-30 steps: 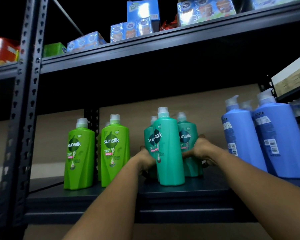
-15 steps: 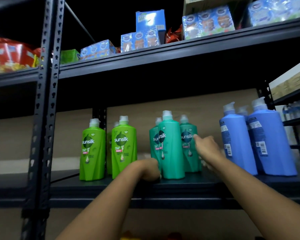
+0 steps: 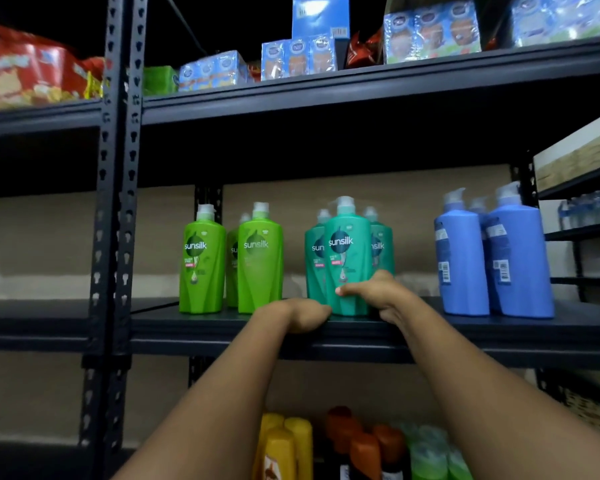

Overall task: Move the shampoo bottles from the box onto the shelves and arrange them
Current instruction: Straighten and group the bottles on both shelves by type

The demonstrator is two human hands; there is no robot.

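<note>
- Nine or so shampoo bottles are up on the middle shelf: three light green bottles on the left, three teal bottles in the middle, three blue pump bottles on the right, as far as the overlaps let me count.
- Right hand is on the front teal bottle, thumb and fingers wrapped round its lower body. I'd say it's squaring that one up at the front edge.
- Left hand rests curled on the shelf lip just left of that bottle's base; whether it touches the bottle, I can't tell.
- Two rear teal bottles stand close behind, labels partly hidden.
- Down low, more bottles wait: yellow bottles, orange-capped bottles, a green-topped blur beside them. The box itself I can't make out.
- So my call: roughly midway, three colours placed, several bottles left to lift.
</note>
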